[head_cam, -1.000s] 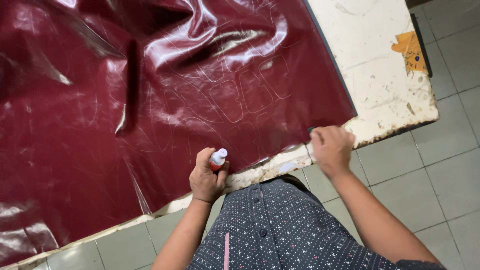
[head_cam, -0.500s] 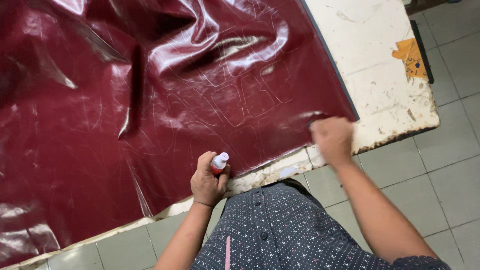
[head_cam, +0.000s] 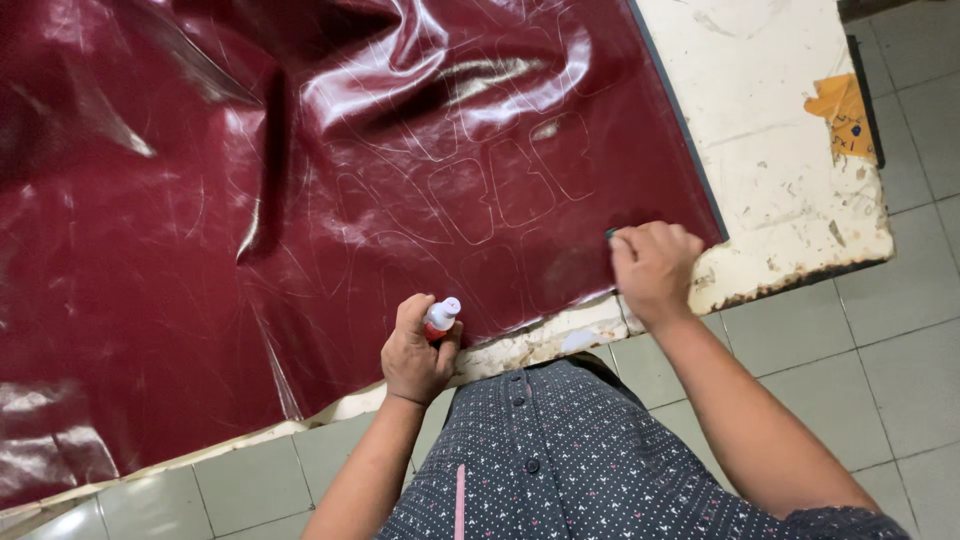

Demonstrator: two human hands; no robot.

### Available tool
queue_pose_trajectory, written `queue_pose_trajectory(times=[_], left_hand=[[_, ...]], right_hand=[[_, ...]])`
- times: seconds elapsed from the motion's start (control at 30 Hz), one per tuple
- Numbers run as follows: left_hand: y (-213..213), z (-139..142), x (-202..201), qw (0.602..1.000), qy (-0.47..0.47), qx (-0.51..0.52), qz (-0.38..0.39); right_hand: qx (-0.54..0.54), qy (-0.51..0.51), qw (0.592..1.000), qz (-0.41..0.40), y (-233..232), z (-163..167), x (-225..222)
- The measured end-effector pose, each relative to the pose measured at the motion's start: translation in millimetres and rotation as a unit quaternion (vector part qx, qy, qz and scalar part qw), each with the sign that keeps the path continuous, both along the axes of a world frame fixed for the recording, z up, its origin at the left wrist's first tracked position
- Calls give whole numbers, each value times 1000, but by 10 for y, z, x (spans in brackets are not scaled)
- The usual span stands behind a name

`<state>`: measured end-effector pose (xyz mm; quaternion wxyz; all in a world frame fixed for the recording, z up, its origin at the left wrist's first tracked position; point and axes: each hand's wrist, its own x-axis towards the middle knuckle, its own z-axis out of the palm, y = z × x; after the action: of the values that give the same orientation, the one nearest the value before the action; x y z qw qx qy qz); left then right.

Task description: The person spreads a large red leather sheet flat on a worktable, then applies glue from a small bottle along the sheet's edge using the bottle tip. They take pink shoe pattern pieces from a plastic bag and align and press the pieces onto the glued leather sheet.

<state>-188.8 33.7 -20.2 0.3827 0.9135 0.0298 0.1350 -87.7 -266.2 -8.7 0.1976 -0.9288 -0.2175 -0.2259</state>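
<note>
A large glossy dark-red leather sheet (head_cam: 300, 220) covers most of a worn white table (head_cam: 770, 130); faint outlines of pattern pieces are traced on it near the middle. My left hand (head_cam: 415, 350) is at the sheet's near edge, closed around a small red bottle with a white cap (head_cam: 440, 318). My right hand (head_cam: 655, 265) is fisted on the sheet's right corner, with a small dark tip showing at its knuckles; what it holds is mostly hidden.
An orange patch (head_cam: 845, 115) sits on the table's far right corner. Pale green floor tiles (head_cam: 880, 360) lie below and right of the table. My dotted dark shirt (head_cam: 560, 460) fills the bottom centre.
My right hand has moved from the table's edge up onto the corner of the leather sheet. The left hand with the bottle has hardly moved.
</note>
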Motion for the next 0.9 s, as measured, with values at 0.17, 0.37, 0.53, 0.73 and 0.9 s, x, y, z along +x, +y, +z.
queue_pose_trajectory(times=[0.17, 0.37, 0.53, 0.73, 0.9], left_hand=[[-2, -5, -6, 1000, -14, 3, -5], [-16, -16, -12, 1000, 9, 6, 0], [-32, -16, -22, 1000, 4, 1, 6], [-57, -15, -11, 1000, -10, 10, -2], [-64, -20, -6, 1000, -12, 15, 5]], right_hand=[[45, 51, 979, 195, 108, 93, 60], [78, 209, 975, -3, 310, 145, 220], [22, 114, 991, 69, 436, 203, 339], [61, 16, 990, 124, 546, 132, 344], [-55, 147, 987, 35, 604, 42, 308]])
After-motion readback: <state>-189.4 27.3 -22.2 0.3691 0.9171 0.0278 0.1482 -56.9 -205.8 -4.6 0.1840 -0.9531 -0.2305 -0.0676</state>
